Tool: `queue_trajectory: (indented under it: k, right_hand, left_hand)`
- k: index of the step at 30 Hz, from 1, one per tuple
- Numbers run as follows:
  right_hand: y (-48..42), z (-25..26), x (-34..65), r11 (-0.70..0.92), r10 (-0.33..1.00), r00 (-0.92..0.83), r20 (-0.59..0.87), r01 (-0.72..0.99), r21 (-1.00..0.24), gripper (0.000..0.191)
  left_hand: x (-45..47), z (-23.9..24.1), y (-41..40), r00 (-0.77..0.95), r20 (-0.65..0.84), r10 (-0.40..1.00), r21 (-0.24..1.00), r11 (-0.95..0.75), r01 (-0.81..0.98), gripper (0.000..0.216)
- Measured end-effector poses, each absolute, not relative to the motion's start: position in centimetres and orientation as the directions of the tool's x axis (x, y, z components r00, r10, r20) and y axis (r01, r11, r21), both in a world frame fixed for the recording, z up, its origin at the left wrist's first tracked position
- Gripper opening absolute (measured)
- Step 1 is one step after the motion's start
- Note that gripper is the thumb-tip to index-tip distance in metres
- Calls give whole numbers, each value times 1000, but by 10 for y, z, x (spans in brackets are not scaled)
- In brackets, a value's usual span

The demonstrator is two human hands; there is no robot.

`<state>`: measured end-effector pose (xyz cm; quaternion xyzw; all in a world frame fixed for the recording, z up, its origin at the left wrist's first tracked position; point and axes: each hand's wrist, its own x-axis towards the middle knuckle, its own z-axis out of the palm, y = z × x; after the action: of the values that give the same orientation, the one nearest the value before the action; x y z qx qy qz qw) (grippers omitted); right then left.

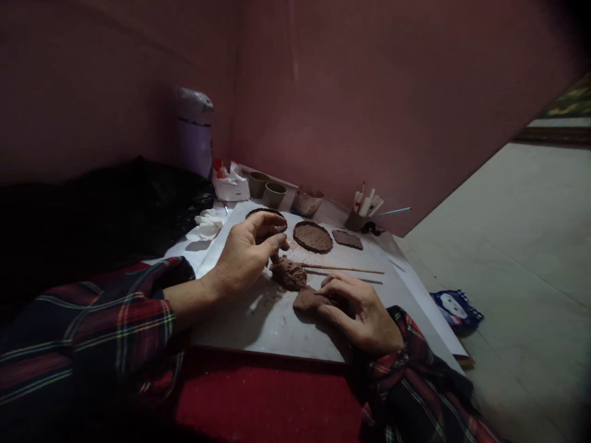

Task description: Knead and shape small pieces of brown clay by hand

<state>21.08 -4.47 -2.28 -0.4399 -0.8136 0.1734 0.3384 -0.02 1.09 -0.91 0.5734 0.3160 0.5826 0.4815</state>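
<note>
My left hand point(249, 249) is raised over the board, thumb and fingers curled together around a small bit of brown clay point(276, 257). Just below it sits a rough, crumbly clay mound point(290, 275). My right hand point(360, 307) grips a smoother flattened clay lump point(308, 300) lying on the white board point(277, 332), thumb at its near side and fingers over its right end. A thin wooden stick point(346, 268) lies behind the lump, its left end at the mound. Farther back are a round clay slab with a raised rim point(313, 237) and a small rectangular clay slab point(348, 239).
Along the wall stand two cups point(275, 195), a clay-smeared bowl point(308, 202) and a tool holder point(356, 220). Crumpled tissue point(205, 225), a white bag point(231, 184), a purple bottle point(194, 138) and black plastic point(115, 209) are left. A blue packet point(456, 311) is right.
</note>
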Motion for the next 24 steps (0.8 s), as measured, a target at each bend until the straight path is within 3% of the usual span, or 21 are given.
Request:
queue_trajectory:
  k: [2, 8, 13, 18, 24]
  right_hand:
    - [-44, -22, 211, 556, 831, -401, 386, 612, -562, 13]
    - [-42, -22, 216, 490, 870, -210, 447, 470, -734, 18]
    - [-42, -23, 213, 505, 862, -357, 359, 555, -661, 14]
    - [-40, -25, 217, 443, 896, -213, 388, 462, -769, 20]
    - [-39, -24, 217, 444, 895, -289, 339, 514, -734, 16]
  left_hand:
    - [0, -9, 11, 125, 362, 924, 923, -337, -184, 24]
    - [-1, -11, 12, 126, 369, 921, 921, -344, -182, 23]
    - [-1, -10, 11, 124, 364, 923, 928, -348, -133, 23]
    - [-1, -9, 11, 126, 365, 922, 927, -348, -138, 23]
    - [-2, -10, 11, 128, 367, 922, 929, -355, -105, 18]
